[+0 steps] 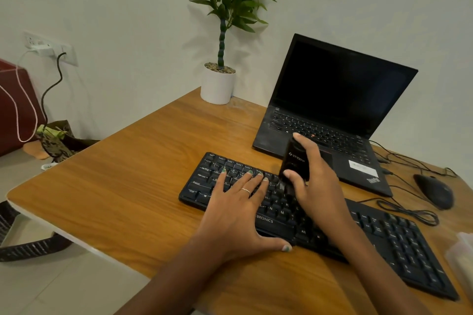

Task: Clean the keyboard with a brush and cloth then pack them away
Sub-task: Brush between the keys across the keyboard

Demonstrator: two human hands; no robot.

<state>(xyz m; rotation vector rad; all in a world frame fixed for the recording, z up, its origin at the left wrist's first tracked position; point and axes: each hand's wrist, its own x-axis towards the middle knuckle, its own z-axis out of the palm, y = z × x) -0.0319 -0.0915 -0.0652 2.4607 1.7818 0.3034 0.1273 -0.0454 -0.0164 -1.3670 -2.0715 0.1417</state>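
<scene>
A black keyboard [399, 243] lies across the wooden desk in front of me. My left hand [238, 210] rests flat on its left half, fingers spread and straight over the keys. My right hand [317, 186] grips a black brush [295, 161] by its upright handle, thumb and fingers curled round it. The brush's lower end touches the keys near the keyboard's middle, where its bristles are too dark to make out. No cloth shows in view.
An open black laptop [332, 115] stands behind the keyboard. A potted plant [218, 84] sits at the desk's far corner. A black mouse [433, 190] and loose cables [409, 212] lie at right. A pale translucent container [460, 256] sits at the right edge.
</scene>
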